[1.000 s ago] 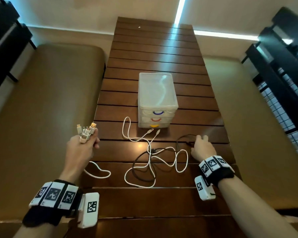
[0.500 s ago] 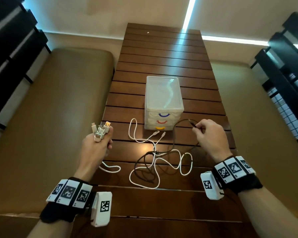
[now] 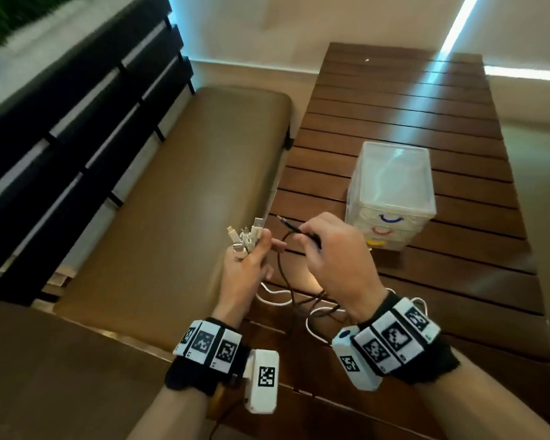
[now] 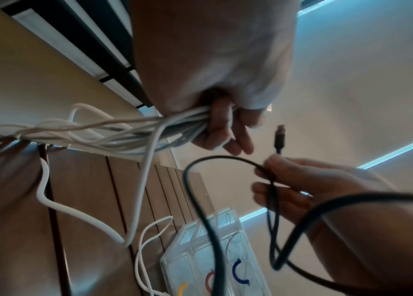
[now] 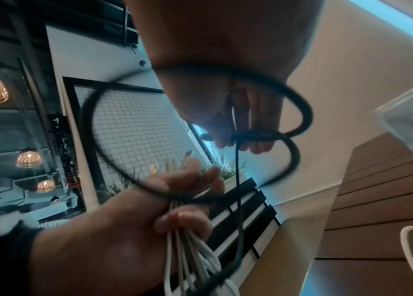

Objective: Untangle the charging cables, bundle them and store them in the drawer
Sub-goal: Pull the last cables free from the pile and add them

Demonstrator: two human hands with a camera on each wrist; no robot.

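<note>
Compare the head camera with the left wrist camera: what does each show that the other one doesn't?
Only the head view shows the white plug ends fanned above the left hand, the padded bench and both wristbands. Only the left wrist view shows the white cables trailing below that hand's grip, and the black cable's plug close up. Both show the right hand pinching the black cable, and the drawer unit on the slatted table.

You are working in dim, warm light; cool blue daylight cuts in as a bright strip at the upper right of the head view and streaks across the table (image 3: 426, 100). Straight lines bow towards the frame edges. Your left hand (image 3: 245, 265) smears with motion blur, and both wrist views are soft, their foreground palms underexposed
</note>
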